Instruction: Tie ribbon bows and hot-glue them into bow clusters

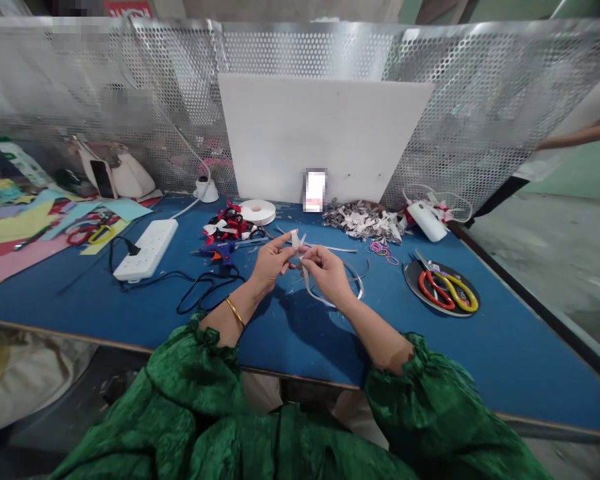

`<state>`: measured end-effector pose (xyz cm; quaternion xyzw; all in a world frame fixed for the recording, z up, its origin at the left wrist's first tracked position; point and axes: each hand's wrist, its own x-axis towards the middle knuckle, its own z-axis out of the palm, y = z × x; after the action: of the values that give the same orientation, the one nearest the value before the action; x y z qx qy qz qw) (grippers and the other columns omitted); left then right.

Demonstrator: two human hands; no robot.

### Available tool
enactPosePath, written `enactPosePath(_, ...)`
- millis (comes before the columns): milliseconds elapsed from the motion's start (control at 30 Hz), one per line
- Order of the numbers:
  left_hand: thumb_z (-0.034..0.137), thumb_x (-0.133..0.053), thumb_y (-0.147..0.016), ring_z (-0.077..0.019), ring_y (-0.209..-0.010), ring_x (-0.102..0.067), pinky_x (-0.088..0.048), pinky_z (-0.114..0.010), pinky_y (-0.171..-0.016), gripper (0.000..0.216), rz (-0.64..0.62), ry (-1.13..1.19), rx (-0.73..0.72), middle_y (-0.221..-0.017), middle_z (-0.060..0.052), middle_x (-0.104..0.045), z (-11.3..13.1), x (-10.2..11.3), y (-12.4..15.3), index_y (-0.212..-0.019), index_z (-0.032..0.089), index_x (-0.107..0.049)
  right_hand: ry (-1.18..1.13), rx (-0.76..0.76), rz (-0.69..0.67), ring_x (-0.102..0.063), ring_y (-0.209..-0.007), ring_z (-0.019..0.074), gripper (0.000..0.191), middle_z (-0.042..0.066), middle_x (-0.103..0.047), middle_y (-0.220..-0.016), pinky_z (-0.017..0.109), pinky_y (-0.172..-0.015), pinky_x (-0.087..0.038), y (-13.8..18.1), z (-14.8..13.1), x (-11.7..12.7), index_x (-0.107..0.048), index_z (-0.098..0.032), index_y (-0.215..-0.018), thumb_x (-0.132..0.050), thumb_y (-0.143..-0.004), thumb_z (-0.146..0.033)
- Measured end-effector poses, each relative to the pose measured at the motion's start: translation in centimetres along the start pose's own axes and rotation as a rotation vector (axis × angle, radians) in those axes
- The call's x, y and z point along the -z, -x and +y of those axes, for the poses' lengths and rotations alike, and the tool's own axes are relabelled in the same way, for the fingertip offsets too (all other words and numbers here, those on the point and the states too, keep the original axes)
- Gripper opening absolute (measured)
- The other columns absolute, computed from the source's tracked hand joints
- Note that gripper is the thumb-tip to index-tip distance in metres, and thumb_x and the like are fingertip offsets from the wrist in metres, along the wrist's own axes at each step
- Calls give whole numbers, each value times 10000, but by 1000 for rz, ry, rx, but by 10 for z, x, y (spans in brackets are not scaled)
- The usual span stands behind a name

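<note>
Between my hands, above the blue table, is a white ribbon [295, 239] with a loop and loose ends at its top. My left hand [269, 265] pinches it from the left with thumb and forefinger. From the right, my right hand [327, 270] has its fingertips closed on the same ribbon. A long strip of ribbon [359, 285] curls on the table below and behind my right hand. Close to my left hand lie a blue glue gun [221, 252] and a pile of red, black and white bows [226, 225].
A ribbon roll [258, 212], a phone [315, 191] and a heap of grey and white bows [367, 220] line the back. Scissors [437, 291] lie on a black dish [411, 272] at right. A power strip [147, 250] and coloured sheets [23, 227] are left. A person's arm [580, 138] shows at far right.
</note>
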<state>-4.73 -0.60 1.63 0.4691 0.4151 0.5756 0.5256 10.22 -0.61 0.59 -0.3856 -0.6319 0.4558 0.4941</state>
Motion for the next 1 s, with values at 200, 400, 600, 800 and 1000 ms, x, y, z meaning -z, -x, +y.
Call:
enactPosePath(200,303,-715,-760,-11,-319,-374,-467,-216,-525,641,-30,-96,17,-591,38,-646,0,0,1,-1343,90,-552,-187,-55,-179,-709,-785,194,199,27,-746,-828,343,-783,-539,-6,-6,10,-682,-199,-930,-607,-752,-250)
enactPosePath(400,307,-688,-792,-13,-314,-379,-450,-208,-486,573,-84,-184,-25,-603,34,-642,-1,1,2,-1322,117,-583,150,123,-150,-656,-736,168,163,14,-715,-780,289,-709,-494,-6,-13,20,-718,-204,-908,-664,-762,-252)
enactPosePath(600,266,-695,-764,-62,-399,-488,-345,-166,-359,565,-142,-294,9,-619,19,-622,-5,-4,6,-1300,115,-601,520,452,26,-610,-767,171,143,41,-667,-828,295,-711,-438,-4,-16,24,-747,-239,-831,-611,-868,-258)
enactPosePath(800,254,-687,-771,-70,-371,-466,-309,-158,-346,537,-197,-322,42,-506,36,-565,-1,-7,10,-1285,116,-620,648,476,113,-600,-754,176,117,17,-693,-795,303,-744,-417,-6,-19,34,-698,-230,-825,-593,-857,-188)
enactPosePath(1000,249,-684,-768,-62,-370,-477,-303,-156,-351,509,-290,-294,63,-558,6,-636,-4,-5,8,-1256,111,-642,722,499,98,-599,-893,208,168,63,-672,-956,335,-794,-414,-9,-16,36,-643,-210,-794,-507,-818,-115)
